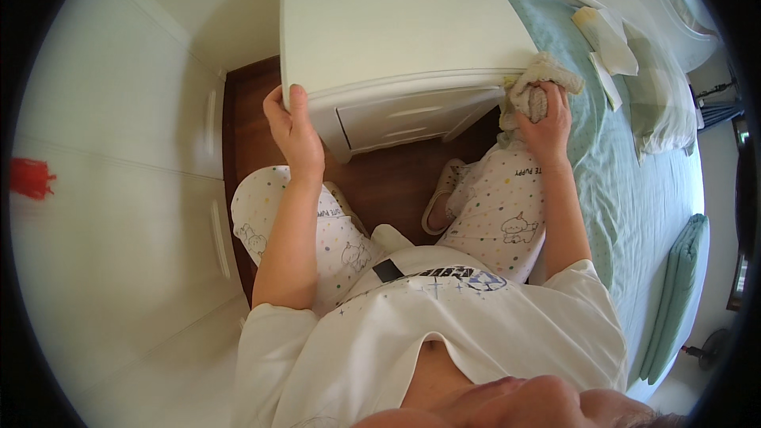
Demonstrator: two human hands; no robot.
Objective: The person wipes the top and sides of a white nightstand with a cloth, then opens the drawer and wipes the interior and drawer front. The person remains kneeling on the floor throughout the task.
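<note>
A white bedside cabinet [404,18] stands before me, its drawer front [416,119] facing me. My left hand [297,131] rests at the cabinet's near left corner, with the thumb on the top edge and the other fingers around the side. At the near right corner, my right hand [547,122] grips a bunched beige cloth [544,74]. The cloth lies against the corner and hangs partly down its side. Part of the cloth is hidden behind my fingers.
A bed with a light green sheet [618,190] adjoins on the right, bearing a pillow [660,95], tissue-like white items [606,41] and a folded green quilt [678,297]. White wardrobe doors [131,160] stand on the left. Dark wooden floor [380,184] lies between my legs.
</note>
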